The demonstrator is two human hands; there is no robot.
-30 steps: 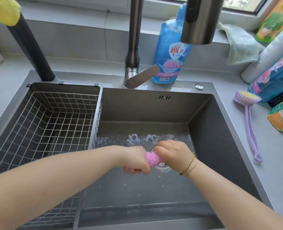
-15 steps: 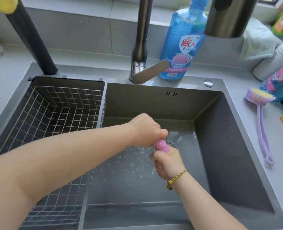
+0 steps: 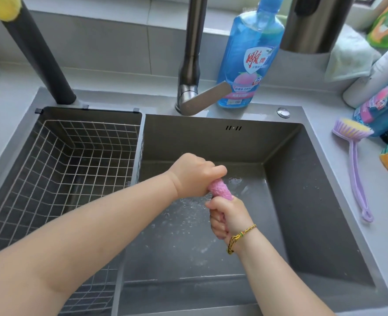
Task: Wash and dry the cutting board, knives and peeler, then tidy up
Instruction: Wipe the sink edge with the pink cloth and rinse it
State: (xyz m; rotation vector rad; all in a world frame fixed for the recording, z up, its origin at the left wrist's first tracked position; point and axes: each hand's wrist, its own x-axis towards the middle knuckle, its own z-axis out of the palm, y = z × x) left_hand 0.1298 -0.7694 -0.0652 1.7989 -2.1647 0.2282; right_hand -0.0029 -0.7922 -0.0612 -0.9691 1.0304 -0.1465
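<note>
A pink cloth (image 3: 220,190) is being held over the wet basin of the sink (image 3: 313,201), stretched between both hands. Its upper end is being gripped by the left hand (image 3: 195,174), with the fingers curled tightly round it, and its lower end is being squeezed in the fist of the right hand (image 3: 230,215). A wire basket (image 3: 74,160) is sitting in the left compartment.

Over the wet sink (image 3: 313,201), my left hand (image 3: 195,174) grips the upper end of a bunched pink cloth (image 3: 220,190) and my right hand (image 3: 228,217) grips the lower end. A wire basket (image 3: 63,179) fills the sink's left part. A purple brush (image 3: 354,160) lies on the tabletop (image 3: 384,224) to the right.
</note>
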